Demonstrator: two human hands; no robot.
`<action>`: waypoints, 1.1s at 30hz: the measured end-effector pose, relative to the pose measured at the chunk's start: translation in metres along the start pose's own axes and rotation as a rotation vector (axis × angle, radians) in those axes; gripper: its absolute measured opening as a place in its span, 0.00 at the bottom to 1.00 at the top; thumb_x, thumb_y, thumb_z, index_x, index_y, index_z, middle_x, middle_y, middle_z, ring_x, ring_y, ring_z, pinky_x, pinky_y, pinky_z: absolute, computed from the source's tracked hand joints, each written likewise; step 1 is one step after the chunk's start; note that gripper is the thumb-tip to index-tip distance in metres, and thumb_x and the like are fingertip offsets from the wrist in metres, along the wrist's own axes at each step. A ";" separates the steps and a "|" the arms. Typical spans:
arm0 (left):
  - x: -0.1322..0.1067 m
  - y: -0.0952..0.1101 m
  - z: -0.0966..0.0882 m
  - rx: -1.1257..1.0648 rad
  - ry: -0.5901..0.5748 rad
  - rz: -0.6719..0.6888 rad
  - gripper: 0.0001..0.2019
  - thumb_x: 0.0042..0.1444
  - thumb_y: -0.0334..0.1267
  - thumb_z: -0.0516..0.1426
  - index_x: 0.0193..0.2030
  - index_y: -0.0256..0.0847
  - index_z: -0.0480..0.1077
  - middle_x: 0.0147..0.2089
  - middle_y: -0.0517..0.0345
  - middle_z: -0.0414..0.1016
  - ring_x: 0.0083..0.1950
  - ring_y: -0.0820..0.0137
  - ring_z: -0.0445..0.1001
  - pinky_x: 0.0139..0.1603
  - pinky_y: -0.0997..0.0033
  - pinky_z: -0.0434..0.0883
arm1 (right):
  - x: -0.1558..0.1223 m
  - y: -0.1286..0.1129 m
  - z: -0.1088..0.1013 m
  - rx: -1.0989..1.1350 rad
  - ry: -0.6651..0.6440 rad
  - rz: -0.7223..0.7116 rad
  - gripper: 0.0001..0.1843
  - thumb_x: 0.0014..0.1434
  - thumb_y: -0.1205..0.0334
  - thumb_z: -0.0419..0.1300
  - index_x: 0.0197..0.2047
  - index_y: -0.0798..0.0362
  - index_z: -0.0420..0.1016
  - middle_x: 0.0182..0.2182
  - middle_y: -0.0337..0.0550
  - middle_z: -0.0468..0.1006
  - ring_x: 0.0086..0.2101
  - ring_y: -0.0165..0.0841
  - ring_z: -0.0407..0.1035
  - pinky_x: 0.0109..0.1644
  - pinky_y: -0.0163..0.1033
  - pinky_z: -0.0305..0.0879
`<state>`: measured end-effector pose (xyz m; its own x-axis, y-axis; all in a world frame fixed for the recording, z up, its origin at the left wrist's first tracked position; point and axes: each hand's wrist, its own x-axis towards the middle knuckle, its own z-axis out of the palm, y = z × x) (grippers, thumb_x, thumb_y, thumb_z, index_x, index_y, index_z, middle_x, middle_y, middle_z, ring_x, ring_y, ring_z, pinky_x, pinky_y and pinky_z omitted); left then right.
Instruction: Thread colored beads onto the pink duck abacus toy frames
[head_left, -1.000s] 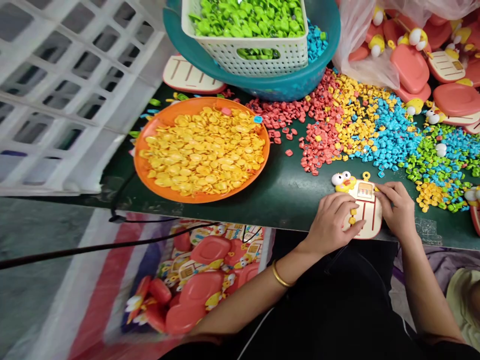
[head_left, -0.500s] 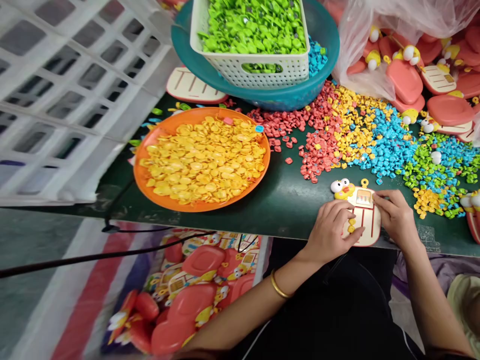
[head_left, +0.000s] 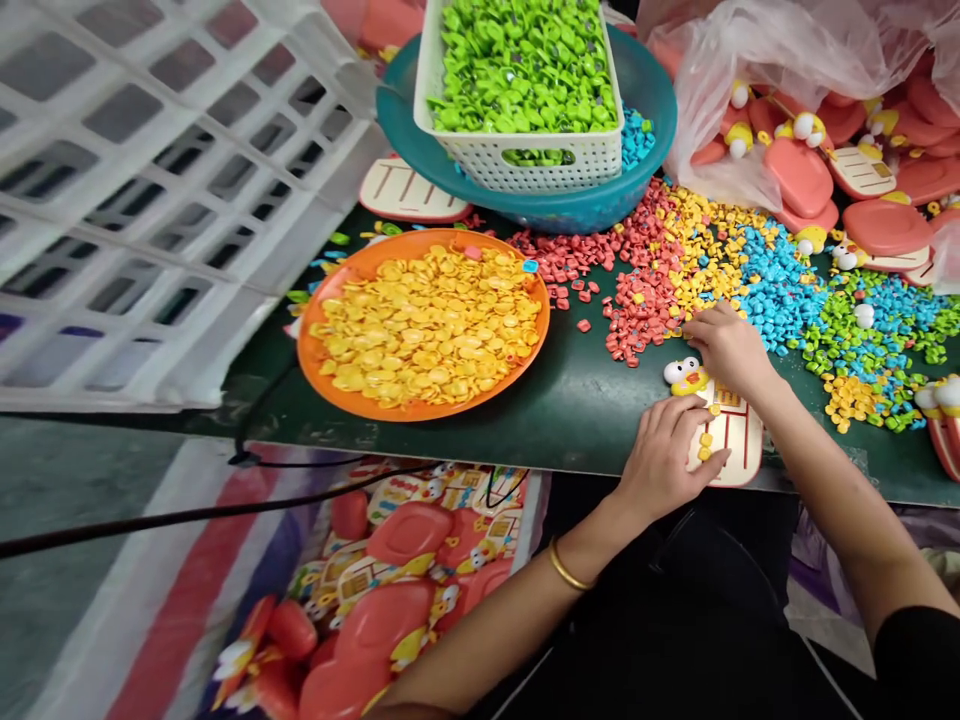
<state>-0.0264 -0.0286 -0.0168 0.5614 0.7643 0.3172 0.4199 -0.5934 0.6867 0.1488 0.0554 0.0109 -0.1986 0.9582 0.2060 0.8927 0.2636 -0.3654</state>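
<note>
Observer: Dark green surface, crowded. Toy board lies right of the orange tray, at the near edge.
Checker: Hands?
Observer: Left hand rests loosely spread on the board, pinning it. Right hand has its fingertips bunched in the loose beads, also right of the tray; whether it holds one, cannot tell.
Checker: Progress?
Observer: Few yellow beads on one rod; the other rods look bare.

Single head-worn cam: the green table is viewed from over its near edge, pitched fwd & down, at close range. Left hand & right hand are framed lower right; floor is caught lower left.
</note>
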 end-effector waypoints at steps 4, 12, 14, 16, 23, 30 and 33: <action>0.003 0.003 -0.004 0.094 -0.101 0.046 0.25 0.64 0.47 0.56 0.65 0.44 0.65 0.67 0.46 0.65 0.63 0.54 0.64 0.60 0.53 0.63 | -0.005 0.007 -0.005 -0.014 -0.012 0.002 0.11 0.64 0.69 0.56 0.38 0.50 0.80 0.32 0.48 0.78 0.41 0.41 0.66 0.43 0.43 0.66; 0.000 0.004 -0.002 0.060 -0.011 0.021 0.19 0.63 0.46 0.57 0.56 0.40 0.71 0.58 0.47 0.75 0.59 0.55 0.67 0.59 0.54 0.64 | -0.076 0.011 -0.023 0.343 0.210 0.352 0.09 0.60 0.61 0.61 0.43 0.51 0.79 0.33 0.42 0.78 0.33 0.35 0.69 0.40 0.41 0.66; 0.000 0.004 -0.002 0.049 -0.007 0.005 0.20 0.63 0.47 0.58 0.58 0.40 0.70 0.57 0.47 0.75 0.58 0.55 0.69 0.59 0.54 0.65 | -0.079 0.006 -0.026 0.397 0.168 0.349 0.09 0.60 0.61 0.60 0.42 0.51 0.79 0.34 0.42 0.79 0.34 0.34 0.70 0.39 0.40 0.66; 0.001 0.005 -0.003 0.040 -0.010 -0.007 0.23 0.63 0.48 0.58 0.61 0.40 0.69 0.58 0.46 0.75 0.58 0.55 0.69 0.59 0.54 0.65 | -0.084 0.001 -0.030 0.448 0.132 0.360 0.09 0.60 0.59 0.60 0.42 0.51 0.79 0.34 0.42 0.79 0.33 0.33 0.69 0.37 0.39 0.66; 0.003 0.004 -0.005 0.050 -0.032 0.066 0.19 0.64 0.43 0.57 0.61 0.45 0.70 0.57 0.52 0.78 0.60 0.58 0.71 0.60 0.54 0.62 | -0.111 0.005 -0.023 0.468 0.224 0.404 0.11 0.63 0.58 0.59 0.40 0.49 0.82 0.34 0.43 0.75 0.36 0.34 0.71 0.39 0.41 0.69; 0.002 0.002 -0.003 0.014 -0.005 0.015 0.20 0.59 0.52 0.61 0.51 0.39 0.71 0.53 0.46 0.76 0.57 0.57 0.71 0.57 0.56 0.66 | -0.123 -0.016 -0.013 0.222 0.204 0.163 0.15 0.66 0.65 0.54 0.47 0.49 0.81 0.39 0.48 0.75 0.40 0.37 0.70 0.42 0.43 0.71; 0.002 0.001 -0.002 0.012 -0.004 0.004 0.17 0.58 0.51 0.62 0.45 0.41 0.69 0.50 0.48 0.74 0.55 0.58 0.71 0.55 0.57 0.67 | -0.124 -0.033 -0.007 0.294 0.205 0.058 0.19 0.65 0.71 0.50 0.48 0.48 0.80 0.40 0.48 0.77 0.41 0.36 0.72 0.43 0.41 0.72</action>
<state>-0.0265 -0.0271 -0.0143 0.5664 0.7606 0.3172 0.4263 -0.5998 0.6771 0.1472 -0.0731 0.0040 -0.0391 0.9382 0.3440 0.7400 0.2585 -0.6209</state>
